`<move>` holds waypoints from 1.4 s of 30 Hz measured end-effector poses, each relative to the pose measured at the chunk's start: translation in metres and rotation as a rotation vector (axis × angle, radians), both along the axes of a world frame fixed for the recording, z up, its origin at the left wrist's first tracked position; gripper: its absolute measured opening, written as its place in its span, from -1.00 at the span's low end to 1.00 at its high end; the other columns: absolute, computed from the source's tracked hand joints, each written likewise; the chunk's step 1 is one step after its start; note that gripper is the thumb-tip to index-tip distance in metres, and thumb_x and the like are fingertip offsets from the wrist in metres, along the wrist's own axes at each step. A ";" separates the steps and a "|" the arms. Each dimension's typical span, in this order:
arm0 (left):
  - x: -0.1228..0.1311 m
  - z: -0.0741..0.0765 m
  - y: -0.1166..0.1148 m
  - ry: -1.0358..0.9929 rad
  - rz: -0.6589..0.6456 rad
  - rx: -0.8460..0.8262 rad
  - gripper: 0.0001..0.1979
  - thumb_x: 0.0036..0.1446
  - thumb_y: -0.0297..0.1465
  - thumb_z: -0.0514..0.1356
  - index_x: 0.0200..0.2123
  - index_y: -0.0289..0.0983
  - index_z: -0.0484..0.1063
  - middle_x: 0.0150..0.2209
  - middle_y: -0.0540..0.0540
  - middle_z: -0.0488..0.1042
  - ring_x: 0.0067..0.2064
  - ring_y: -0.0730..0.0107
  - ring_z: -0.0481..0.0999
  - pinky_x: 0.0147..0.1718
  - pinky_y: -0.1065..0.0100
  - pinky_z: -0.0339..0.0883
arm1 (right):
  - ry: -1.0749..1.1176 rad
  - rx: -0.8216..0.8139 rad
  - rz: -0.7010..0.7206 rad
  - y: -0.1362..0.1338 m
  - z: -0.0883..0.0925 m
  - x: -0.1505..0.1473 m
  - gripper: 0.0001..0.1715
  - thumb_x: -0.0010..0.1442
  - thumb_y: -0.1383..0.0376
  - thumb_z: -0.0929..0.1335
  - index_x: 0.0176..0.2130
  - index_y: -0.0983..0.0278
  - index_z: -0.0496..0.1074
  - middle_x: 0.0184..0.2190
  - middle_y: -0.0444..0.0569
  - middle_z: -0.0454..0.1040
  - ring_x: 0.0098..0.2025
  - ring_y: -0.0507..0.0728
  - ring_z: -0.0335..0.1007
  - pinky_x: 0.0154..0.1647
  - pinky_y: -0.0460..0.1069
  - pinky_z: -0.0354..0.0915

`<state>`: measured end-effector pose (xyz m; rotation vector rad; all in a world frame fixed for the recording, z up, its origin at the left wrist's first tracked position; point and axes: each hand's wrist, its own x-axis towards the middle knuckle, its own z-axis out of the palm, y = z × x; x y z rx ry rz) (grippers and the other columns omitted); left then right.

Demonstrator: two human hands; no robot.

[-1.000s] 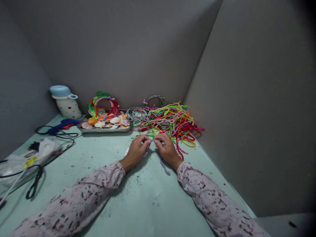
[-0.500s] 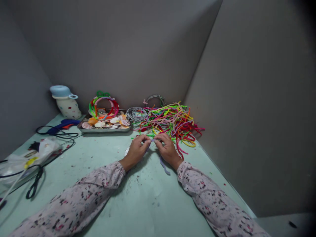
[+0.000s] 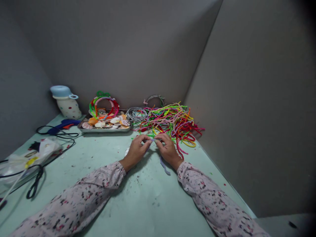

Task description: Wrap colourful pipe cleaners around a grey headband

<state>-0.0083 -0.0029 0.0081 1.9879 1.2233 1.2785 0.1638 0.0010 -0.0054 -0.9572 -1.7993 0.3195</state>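
My left hand (image 3: 136, 151) and my right hand (image 3: 168, 149) meet over the pale green table (image 3: 145, 200), fingertips pinched together on a lilac pipe cleaner (image 3: 164, 166). Its loose end trails down between my wrists onto the table. Just beyond my fingers lies a tangled heap of bright pipe cleaners (image 3: 170, 121) in red, green, yellow and pink. Both forearms wear flowered sleeves.
A metal tray (image 3: 105, 129) of seashells stands at the back with wrapped colourful hoops (image 3: 103, 106) behind it. Silver wire rings (image 3: 135, 113) lie beside it. A spotted jug (image 3: 66, 102), a blue glue gun (image 3: 63, 125), black cables and a plastic bag (image 3: 27, 158) fill the left. Grey walls enclose the corner.
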 end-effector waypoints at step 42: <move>0.000 -0.002 -0.001 0.023 0.026 0.061 -0.86 0.15 -0.32 0.16 -0.28 -0.25 0.46 -0.27 -0.07 0.50 -0.18 0.30 0.43 -0.13 0.28 0.27 | 0.003 -0.001 0.019 0.000 0.001 0.000 -0.86 0.25 0.29 0.29 -0.20 0.20 0.44 -0.21 -0.03 0.42 -0.08 0.13 0.32 -0.01 0.06 0.26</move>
